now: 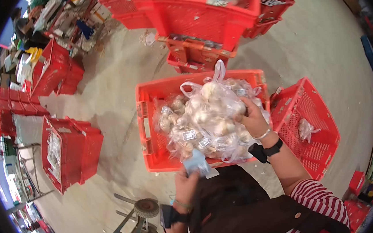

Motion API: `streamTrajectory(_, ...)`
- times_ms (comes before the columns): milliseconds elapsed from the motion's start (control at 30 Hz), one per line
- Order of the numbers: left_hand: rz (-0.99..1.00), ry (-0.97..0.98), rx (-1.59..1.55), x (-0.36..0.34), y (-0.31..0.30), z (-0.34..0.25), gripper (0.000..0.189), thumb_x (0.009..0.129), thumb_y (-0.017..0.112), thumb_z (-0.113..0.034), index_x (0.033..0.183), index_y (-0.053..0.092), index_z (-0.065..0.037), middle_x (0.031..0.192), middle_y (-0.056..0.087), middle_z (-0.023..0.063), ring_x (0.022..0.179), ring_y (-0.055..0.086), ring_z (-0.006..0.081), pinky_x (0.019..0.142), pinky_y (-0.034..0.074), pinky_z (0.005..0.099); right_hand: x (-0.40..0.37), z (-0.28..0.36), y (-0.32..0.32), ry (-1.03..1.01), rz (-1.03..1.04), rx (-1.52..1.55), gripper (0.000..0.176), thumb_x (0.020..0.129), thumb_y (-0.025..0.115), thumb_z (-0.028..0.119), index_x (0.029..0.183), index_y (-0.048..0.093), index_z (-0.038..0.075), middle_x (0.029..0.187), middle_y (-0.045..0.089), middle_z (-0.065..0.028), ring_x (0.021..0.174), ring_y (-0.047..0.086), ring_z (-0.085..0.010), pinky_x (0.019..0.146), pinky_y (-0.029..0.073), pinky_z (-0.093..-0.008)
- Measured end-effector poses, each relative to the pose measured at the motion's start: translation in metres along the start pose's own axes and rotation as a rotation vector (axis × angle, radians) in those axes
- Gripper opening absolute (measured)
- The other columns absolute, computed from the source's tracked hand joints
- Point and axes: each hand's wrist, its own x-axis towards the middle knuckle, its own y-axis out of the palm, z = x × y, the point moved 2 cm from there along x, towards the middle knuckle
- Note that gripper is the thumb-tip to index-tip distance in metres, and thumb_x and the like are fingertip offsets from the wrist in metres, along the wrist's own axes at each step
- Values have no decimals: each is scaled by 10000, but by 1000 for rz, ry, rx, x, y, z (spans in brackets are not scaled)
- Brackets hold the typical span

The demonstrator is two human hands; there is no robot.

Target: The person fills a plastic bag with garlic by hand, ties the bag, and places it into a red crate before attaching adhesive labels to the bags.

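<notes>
In front of me is a red plastic crate (141,89) holding clear bags of pale, round bulbs that look like garlic. My right hand (254,118) has its fingers closed on the side of the top bag of garlic (210,107), whose handles stick up. Pinched in my left hand (186,184), at the crate's near edge, is a light-blue paper slip (196,162) with a white end. Small white printed labels (189,135) show on several bags below. The right fingertips are partly hidden by the plastic.
Right of the crate stands a tilted red basket (308,154) with one small bag (306,130) inside. Stacked red crates (196,20) rise just beyond. More red crates (76,148) stand to the left. A hand truck (133,223) with wheels is near my left arm.
</notes>
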Motion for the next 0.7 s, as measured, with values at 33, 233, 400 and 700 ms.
streamTrajectory(33,-36,37,-63,11,3,-14,224,824,580,-72,1030,605,12,894,646,35,830,589,96,740,478,257,-16,14,-10,-17,12,85,617,771,715,66,1291,390,-1,1118,535,-40,1001,533,-126,850,457,-260)
streamTrajectory(233,135,-84,1414,34,6,-45,474,805,652,-244,1177,517,18,1076,604,154,1016,574,230,846,455,327,-89,104,-15,-45,66,426,709,731,767,183,1310,393,17,1208,538,-68,1116,515,-179,957,407,-334)
streamTrajectory(400,455,296,-123,8,76,-123,745,762,711,-354,1318,377,13,1295,461,157,1214,435,262,999,368,388,-117,129,5,-36,159,426,755,727,770,220,1335,374,9,1227,534,-67,1131,512,-172,956,410,-329)
streamTrajectory(700,887,-54,-474,-16,52,-168,724,749,718,-251,1327,358,-8,1230,520,125,1094,541,248,915,462,372,-141,137,68,-71,-35,528,612,809,684,226,1301,416,-19,1193,561,-86,1061,564,-172,913,454,-316)
